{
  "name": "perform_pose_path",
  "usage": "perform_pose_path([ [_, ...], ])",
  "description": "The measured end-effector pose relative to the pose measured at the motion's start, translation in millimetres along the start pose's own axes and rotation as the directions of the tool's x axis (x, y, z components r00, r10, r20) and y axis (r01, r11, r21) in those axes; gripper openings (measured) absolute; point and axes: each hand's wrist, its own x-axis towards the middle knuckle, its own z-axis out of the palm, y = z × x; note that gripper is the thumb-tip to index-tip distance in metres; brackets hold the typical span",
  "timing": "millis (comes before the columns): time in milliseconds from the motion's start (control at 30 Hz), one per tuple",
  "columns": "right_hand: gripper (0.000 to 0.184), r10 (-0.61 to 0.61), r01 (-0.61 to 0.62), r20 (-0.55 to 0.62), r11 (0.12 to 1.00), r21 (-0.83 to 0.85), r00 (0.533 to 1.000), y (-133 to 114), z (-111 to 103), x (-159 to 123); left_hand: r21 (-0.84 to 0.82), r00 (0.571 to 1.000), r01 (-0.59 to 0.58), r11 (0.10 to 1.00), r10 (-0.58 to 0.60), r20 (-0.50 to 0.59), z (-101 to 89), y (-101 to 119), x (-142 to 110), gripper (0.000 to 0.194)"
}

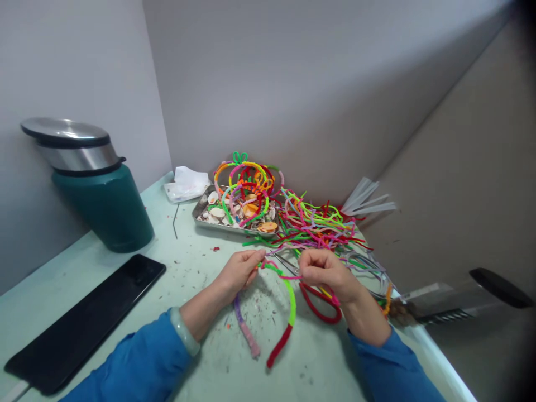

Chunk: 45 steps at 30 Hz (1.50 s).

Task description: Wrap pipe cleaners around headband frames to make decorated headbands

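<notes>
My left hand (pixel 239 272) pinches the top of a headband wrapped in pipe cleaners (pixel 292 304), whose two ends hang down. One side is green, lime and dark red; the other is purple and pink. My right hand (pixel 329 272) is closed on a pink pipe cleaner (pixel 288 277) that runs across to the headband's top. Scissors (pixel 285 263) lie on the table behind, partly covered by my right hand. Under that hand is a dark red loop (pixel 320 312) with handle-like shape. My fingertips hide where the pink strand meets the band.
A metal tray (pixel 234 228) holds shells and several finished-looking colourful headbands (pixel 247 167). Beside it lies a heap of loose pipe cleaners (pixel 318 220) with clear plastic strips (pixel 366 198). At left are a teal bottle (pixel 104 206), a black phone (pixel 90 318) and a white packet (pixel 187 184).
</notes>
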Motion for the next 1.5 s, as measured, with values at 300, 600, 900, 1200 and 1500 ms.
perform_pose_path([
  [300,0.03,-0.254,0.151,-0.607,0.965,-0.216,0.753,13.4,-37.0,13.9,-0.051,1.0,0.018,0.999,-0.017,0.003,-2.3,0.6,1.2,0.043],
  [600,0.017,-0.623,0.133,-0.349,0.594,-0.793,0.701,0.8,-1.1,13.3,-0.093,1.0,0.008,0.996,-0.006,0.02,-4.0,1.8,1.1,0.032],
  [900,0.028,-0.262,0.064,-0.386,0.888,-0.455,0.884,32.7,47.2,23.4,-0.264,0.984,-0.146,0.953,0.113,-0.136,-8.2,1.5,6.9,0.037],
  [1200,0.029,-0.173,0.117,-0.581,0.984,-0.132,0.796,54.0,45.6,29.3,-0.404,0.991,-0.129,0.906,0.105,-0.083,-9.2,-0.7,7.7,0.028],
  [1500,0.036,-0.052,0.103,-0.354,0.987,0.125,0.934,54.6,56.1,29.6,-0.428,0.979,-0.157,0.89,0.084,-0.184,-10.8,2.9,6.0,0.026],
])
